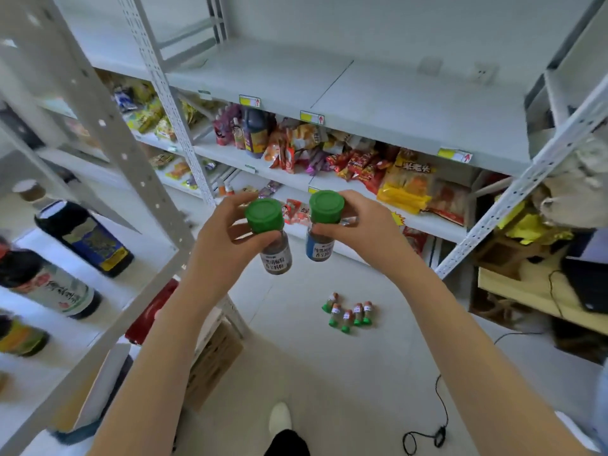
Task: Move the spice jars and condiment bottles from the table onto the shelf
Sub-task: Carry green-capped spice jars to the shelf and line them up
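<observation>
My left hand (227, 232) grips a spice jar (271, 238) with a green cap, dark contents and a white label. My right hand (358, 222) grips a second green-capped spice jar (320, 227) with a blue label. Both jars are held upright in the air, side by side, in front of the white metal shelf (378, 103). Its upper board is bare. Several more small green-capped jars (348, 312) stand grouped on the floor below.
Snack packets (404, 182) fill the lower boards of the shelf ahead. A second rack on the left holds large dark sauce bottles (85, 238). A cardboard box (214, 360) sits under it. A black cable (431, 432) lies on the floor, and clutter fills the right side.
</observation>
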